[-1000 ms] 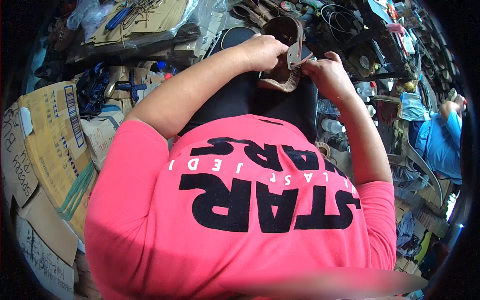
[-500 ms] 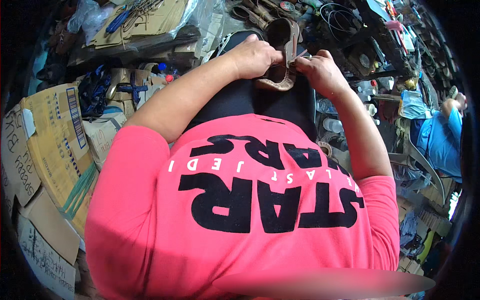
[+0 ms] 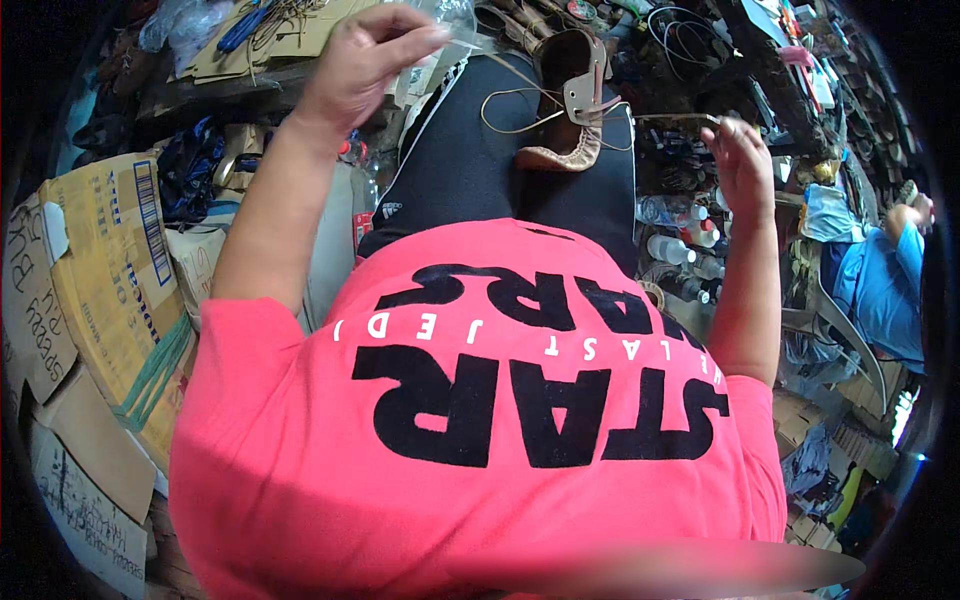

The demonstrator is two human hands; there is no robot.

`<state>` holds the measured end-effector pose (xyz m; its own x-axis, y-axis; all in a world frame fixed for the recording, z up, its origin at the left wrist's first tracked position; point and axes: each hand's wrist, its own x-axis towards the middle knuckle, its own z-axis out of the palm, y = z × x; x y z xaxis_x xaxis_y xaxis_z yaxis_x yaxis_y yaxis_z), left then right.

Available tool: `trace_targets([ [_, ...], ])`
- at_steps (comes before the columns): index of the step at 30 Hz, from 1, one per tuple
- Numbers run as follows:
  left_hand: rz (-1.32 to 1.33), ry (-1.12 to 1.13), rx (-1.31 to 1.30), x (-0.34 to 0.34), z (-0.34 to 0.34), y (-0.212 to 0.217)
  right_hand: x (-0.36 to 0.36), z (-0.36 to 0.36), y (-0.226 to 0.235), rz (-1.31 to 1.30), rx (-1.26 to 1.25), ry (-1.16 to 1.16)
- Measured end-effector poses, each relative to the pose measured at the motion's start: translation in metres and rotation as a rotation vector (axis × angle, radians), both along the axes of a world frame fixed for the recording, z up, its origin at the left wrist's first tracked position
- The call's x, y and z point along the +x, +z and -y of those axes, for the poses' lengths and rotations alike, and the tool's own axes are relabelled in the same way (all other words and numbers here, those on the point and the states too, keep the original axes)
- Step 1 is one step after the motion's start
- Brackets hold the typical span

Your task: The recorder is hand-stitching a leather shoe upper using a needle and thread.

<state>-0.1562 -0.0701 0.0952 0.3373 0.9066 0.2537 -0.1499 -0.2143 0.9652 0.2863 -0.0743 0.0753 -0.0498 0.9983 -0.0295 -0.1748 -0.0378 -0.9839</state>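
Note:
A brown leather shoe (image 3: 563, 158), partly made up, rests on my dark-trousered thighs with its opening facing up. A thin tan lace (image 3: 484, 108) passes through holes in its upper and hangs in a loose loop on the left side. Raised to the left of the shoe, my left hand (image 3: 368, 68) pinches one end of the lace between thumb and forefinger. Out on the right, my right hand (image 3: 742, 165) has its fingers closed on the other end, which runs almost level from the shoe. Neither hand touches the shoe.
Several plastic bottles (image 3: 668, 250) stand right of my legs. Cardboard boxes (image 3: 100, 290) are stacked at left. Brown sheets (image 3: 290, 45) with a blue-handled tool (image 3: 240, 30) lie at far left. A person in blue (image 3: 885, 285) sits at far right. Coiled wire (image 3: 668, 40) lies ahead.
Both hands have moved apart from the shoe, the left toward the left and up, the right toward the right. The lace is now drawn out on both sides.

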Motion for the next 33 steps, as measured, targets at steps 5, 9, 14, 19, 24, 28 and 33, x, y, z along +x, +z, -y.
trace_targets([
  [5,0.498,-0.429,-0.058,0.072,0.018,0.031,-0.088,-0.003,0.034,-0.421,0.095,-0.053],
  [9,0.212,-0.549,-0.325,0.048,0.027,0.001,-0.062,-0.002,0.028,-0.126,0.056,0.611],
  [14,-1.137,0.149,0.193,-0.066,0.027,-0.071,0.031,0.023,0.008,1.385,-0.114,0.378],
  [19,-1.259,0.343,0.11,-0.106,0.034,-0.096,0.138,0.055,-0.031,1.749,-0.296,0.183],
  [24,-0.923,0.159,0.366,0.018,-0.006,-0.065,0.002,0.031,-0.019,1.095,-0.068,0.296],
  [28,-0.808,-0.151,0.341,0.102,-0.047,-0.062,-0.059,0.004,-0.019,0.782,0.137,0.276],
  [33,-0.561,-0.33,0.18,0.128,-0.07,-0.075,-0.075,-0.008,-0.027,0.852,0.222,0.331],
])
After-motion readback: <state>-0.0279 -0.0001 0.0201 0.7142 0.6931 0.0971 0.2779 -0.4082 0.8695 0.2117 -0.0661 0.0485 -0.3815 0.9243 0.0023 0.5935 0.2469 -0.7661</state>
